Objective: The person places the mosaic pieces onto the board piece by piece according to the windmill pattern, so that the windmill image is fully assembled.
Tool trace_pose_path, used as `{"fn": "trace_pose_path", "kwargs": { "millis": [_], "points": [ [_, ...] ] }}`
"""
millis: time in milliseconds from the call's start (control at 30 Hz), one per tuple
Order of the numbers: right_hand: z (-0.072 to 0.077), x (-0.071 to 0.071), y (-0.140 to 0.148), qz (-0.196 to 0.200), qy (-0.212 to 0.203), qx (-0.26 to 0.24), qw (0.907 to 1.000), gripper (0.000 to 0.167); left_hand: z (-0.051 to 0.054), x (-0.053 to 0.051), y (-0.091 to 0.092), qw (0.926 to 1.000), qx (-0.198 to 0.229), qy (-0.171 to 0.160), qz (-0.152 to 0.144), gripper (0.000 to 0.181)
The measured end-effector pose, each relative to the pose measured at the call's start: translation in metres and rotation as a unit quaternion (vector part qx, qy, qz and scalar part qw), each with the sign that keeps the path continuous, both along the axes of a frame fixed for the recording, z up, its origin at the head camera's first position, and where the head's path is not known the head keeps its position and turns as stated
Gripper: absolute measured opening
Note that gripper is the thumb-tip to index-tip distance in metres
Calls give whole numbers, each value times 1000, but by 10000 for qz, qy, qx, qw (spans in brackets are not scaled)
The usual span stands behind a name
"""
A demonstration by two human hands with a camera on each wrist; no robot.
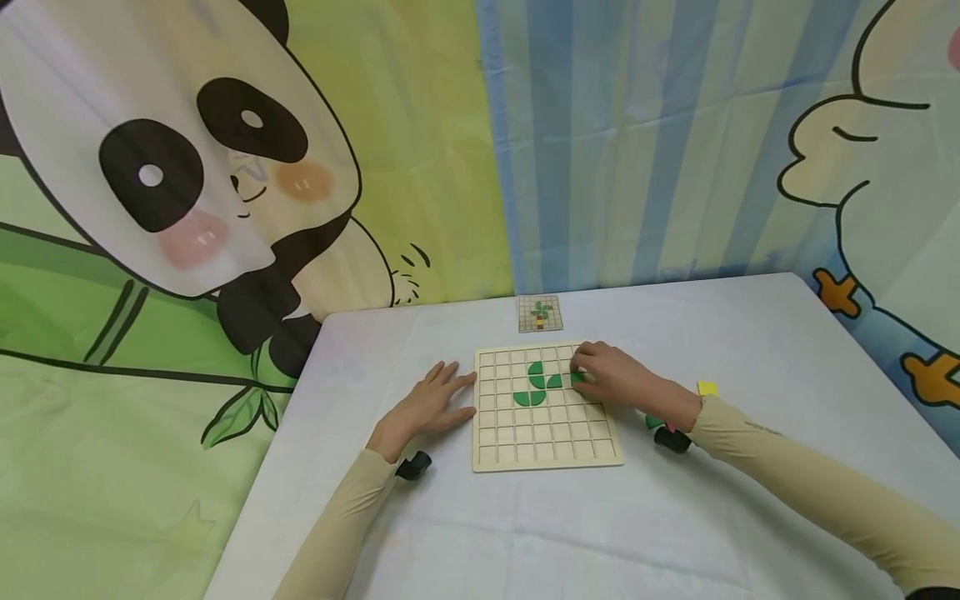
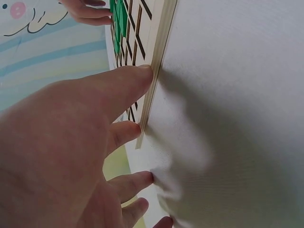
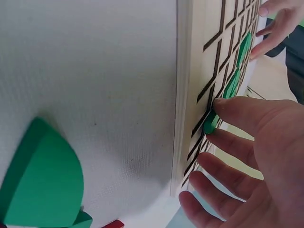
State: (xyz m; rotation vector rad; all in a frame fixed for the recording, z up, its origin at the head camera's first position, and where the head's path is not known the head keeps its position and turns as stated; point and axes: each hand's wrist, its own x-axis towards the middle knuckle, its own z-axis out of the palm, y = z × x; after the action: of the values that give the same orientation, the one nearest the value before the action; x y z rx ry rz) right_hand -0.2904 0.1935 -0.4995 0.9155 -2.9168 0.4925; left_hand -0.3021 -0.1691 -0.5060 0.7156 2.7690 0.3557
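Observation:
A pale wooden grid board lies on the white table, with several green quarter-circle pieces on its squares. At the board's left edge is my left hand; its thumb and index finger touch the rim, and the other fingers reach out fairly straight. My right hand is over the right part of the board. In the right wrist view, its thumb and index finger pinch a green quarter-circle piece at the grid surface. The other fingers of that hand spread loosely beside it.
Behind the board lies a small pattern card showing a green, yellow and red design on a grid. Right of the board, partly hidden by my right arm, are a loose green piece, a red piece and a yellow piece.

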Motion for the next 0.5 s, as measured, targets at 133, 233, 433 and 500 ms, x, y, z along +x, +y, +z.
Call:
{"fn": "trace_pose_path", "kwargs": {
  "millis": [133, 233, 433, 500],
  "points": [
    [-1, 1, 1, -83, 32, -27, 10000, 23, 0, 0, 0, 10000, 4, -7, 10, 67],
    [0, 2, 2, -85, 70, -125, 9999, 21, -1, 0, -1, 10000, 15, 21, 10, 66],
    [-2, 0, -4, -37, 99, -124, 9999, 18, 0, 0, 0, 10000, -9, -7, 29, 67],
    [-4, 0, -7, -18, 196, -5, 9998, 16, 0, 0, 0, 10000, -27, -16, 22, 67]
  ]
}}
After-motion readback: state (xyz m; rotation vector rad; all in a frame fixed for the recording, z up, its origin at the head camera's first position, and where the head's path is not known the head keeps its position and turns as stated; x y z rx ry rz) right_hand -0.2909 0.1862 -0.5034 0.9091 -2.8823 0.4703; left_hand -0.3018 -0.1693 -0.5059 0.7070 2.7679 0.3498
